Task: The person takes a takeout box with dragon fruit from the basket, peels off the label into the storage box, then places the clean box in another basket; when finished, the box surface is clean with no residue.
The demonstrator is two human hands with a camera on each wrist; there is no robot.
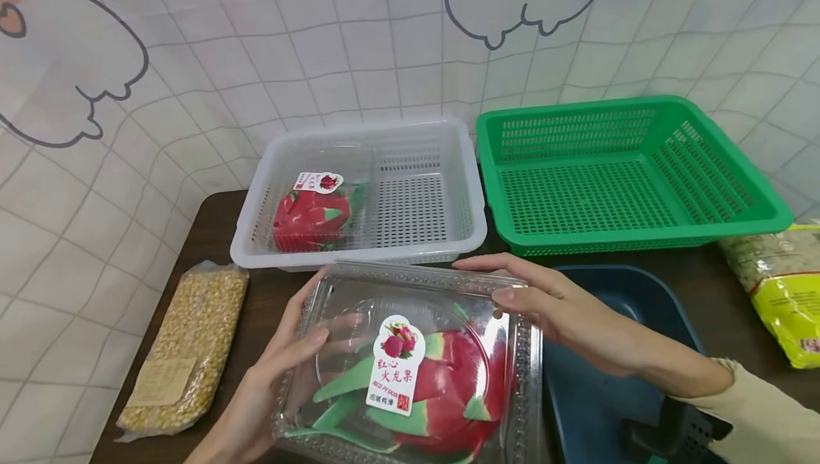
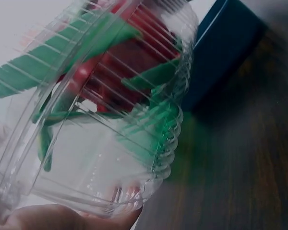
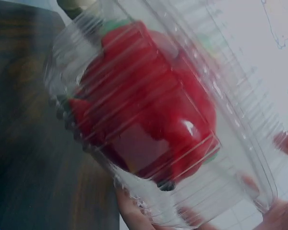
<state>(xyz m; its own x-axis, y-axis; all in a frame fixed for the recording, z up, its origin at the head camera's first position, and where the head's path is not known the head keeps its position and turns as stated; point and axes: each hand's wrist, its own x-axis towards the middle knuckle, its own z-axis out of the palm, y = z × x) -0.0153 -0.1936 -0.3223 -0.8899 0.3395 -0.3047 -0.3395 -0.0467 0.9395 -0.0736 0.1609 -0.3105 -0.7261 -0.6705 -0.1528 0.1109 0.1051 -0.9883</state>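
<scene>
A clear plastic clamshell box (image 1: 339, 300) is held up at the front of the table, its lid down. Inside lies a red dragon fruit (image 1: 448, 378) with green leaf tips, and a white dragon fruit label (image 1: 395, 371) sits on the lid. My left hand (image 1: 265, 371) grips the box's left side, thumb over the lid's edge and fingers seen through the plastic. At the far right corner, my right hand (image 1: 564, 307) holds the box with its thumb on top. Both wrist views show the fruit (image 2: 120, 67) through the ribbed box wall (image 3: 221, 191).
A white basket (image 1: 470, 215) behind holds another boxed dragon fruit (image 1: 314, 215). Beside it stands a green basket (image 1: 576, 197). A bag of yellow kernels (image 1: 192, 336) lies at left, a blue bin (image 1: 576, 407) at right, and a yellow-and-clear bag (image 1: 788, 300) at far right.
</scene>
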